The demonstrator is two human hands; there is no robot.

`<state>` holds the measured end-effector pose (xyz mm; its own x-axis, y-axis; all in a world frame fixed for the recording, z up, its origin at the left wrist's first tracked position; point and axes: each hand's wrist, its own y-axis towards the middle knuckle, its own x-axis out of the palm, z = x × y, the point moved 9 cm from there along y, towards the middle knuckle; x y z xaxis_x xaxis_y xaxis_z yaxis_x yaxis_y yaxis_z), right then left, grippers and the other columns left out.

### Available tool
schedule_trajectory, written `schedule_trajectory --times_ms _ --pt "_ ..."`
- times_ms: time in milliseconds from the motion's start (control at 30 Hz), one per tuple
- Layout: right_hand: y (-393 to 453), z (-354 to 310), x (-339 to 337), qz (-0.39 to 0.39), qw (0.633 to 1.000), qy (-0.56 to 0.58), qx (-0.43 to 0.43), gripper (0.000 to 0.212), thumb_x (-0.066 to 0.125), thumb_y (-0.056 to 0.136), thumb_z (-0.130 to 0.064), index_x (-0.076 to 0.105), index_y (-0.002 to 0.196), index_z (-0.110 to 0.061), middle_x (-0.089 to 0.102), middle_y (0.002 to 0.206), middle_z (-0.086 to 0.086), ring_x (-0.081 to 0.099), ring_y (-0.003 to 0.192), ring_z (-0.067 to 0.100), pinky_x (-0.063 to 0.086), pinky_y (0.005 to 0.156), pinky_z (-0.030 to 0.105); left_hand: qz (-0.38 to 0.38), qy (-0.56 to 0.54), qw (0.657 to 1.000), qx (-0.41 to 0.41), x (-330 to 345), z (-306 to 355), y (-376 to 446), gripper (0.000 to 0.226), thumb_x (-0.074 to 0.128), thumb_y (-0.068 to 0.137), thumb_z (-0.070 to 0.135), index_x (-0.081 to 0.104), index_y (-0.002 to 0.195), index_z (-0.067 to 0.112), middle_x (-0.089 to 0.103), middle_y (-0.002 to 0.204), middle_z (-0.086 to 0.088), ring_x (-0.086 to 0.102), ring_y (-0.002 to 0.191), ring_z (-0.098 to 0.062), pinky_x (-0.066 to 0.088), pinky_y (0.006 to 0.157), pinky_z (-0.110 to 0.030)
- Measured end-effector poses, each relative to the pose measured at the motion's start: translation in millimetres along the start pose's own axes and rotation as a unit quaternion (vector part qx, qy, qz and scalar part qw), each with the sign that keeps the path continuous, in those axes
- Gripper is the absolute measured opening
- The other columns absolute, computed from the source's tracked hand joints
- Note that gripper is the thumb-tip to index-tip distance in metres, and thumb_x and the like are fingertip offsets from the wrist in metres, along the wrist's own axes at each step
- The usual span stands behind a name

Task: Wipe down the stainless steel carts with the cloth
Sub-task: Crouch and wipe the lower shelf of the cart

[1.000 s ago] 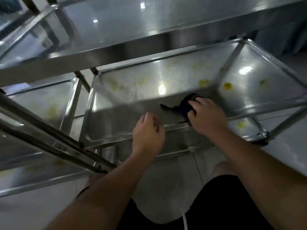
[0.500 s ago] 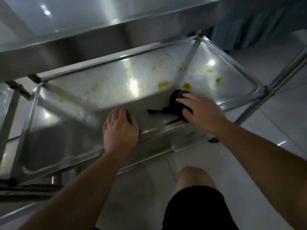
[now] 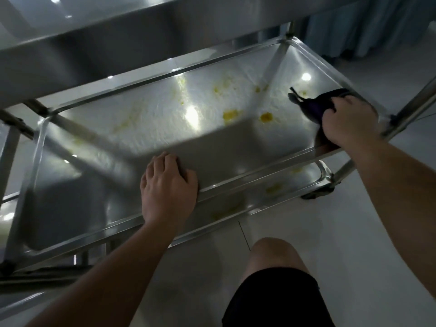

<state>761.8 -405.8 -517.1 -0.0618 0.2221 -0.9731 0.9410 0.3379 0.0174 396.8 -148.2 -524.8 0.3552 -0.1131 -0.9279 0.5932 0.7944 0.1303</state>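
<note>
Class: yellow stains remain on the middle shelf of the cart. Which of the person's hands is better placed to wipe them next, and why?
The right hand. It already grips the cloth on the shelf, beside the stains. The left hand holds no cloth; it rests on the front rim.

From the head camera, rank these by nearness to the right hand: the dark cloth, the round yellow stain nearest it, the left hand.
From the right hand:
1. Dark cloth, gripped in it at the shelf's right end.
2. Round yellow stain, just to its left on the shelf.
3. Left hand, on the near rim.

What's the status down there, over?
Right hand grips dark cloth at shelf's right end. Left hand rests on front rim. Yellow stains remain. Nothing blocking.
</note>
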Motion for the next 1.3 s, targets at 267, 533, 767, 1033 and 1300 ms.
schedule_trajectory --times_ms 267,533,767,1033,1300 --pt "-141.0 -230.3 59.9 -0.079 0.951 0.059 -0.293 0.057 0.034 0.099 -0.043 0.055 0.150 -0.029 0.046 0.160 0.004 0.039 0.148 0.030 0.033 0.122 0.049 -0.017 0.011 1.000 0.002 3.6 0.2 1.6 0.044 0.051 0.099 0.039 0.055 0.136 0.016 0.054 0.147 -0.009 0.042 0.144 -0.030 0.034 0.120 -0.050" --pt "-87.9 -237.7 49.5 -0.103 0.937 0.066 -0.328 0.048 0.046 0.106 -0.031 0.053 0.154 -0.027 0.042 0.165 0.002 0.036 0.151 0.026 0.026 0.121 0.037 -0.015 0.010 1.000 -0.002 3.5 -5.0 2.8 0.052 0.048 0.095 0.043 0.055 0.137 0.015 0.054 0.150 -0.006 0.042 0.146 -0.027 0.034 0.121 -0.047" --pt "53.0 -40.6 1.1 -0.013 0.997 0.005 -0.078 0.057 0.033 0.099 -0.039 0.054 0.149 -0.021 0.049 0.154 0.021 0.048 0.138 0.044 0.037 0.118 0.055 -0.006 0.014 1.000 -0.001 3.0 -5.8 6.6 0.047 0.045 0.095 0.046 0.056 0.129 0.016 0.060 0.133 -0.003 0.050 0.133 -0.026 0.039 0.114 -0.047" --pt "37.2 -101.0 23.3 -0.020 0.996 0.015 -0.088 0.053 0.035 0.096 -0.035 0.059 0.140 -0.018 0.052 0.148 0.017 0.049 0.135 0.043 0.041 0.114 0.052 -0.049 0.041 0.998 0.013 8.5 -7.5 12.8 0.047 0.042 0.099 0.053 0.052 0.129 0.018 0.056 0.136 -0.002 0.047 0.135 -0.025 0.038 0.113 -0.045" --pt "-100.7 -308.0 69.0 -0.114 0.918 0.054 -0.375 0.052 0.042 0.104 -0.038 0.051 0.154 -0.031 0.039 0.167 0.001 0.032 0.153 0.026 0.025 0.124 0.042 -0.066 0.066 0.994 0.058 11.0 -23.3 2.1 0.083 0.024 0.098 0.069 0.025 0.168 0.025 0.020 0.176 0.006 0.011 0.162 -0.012 0.008 0.132 -0.038"
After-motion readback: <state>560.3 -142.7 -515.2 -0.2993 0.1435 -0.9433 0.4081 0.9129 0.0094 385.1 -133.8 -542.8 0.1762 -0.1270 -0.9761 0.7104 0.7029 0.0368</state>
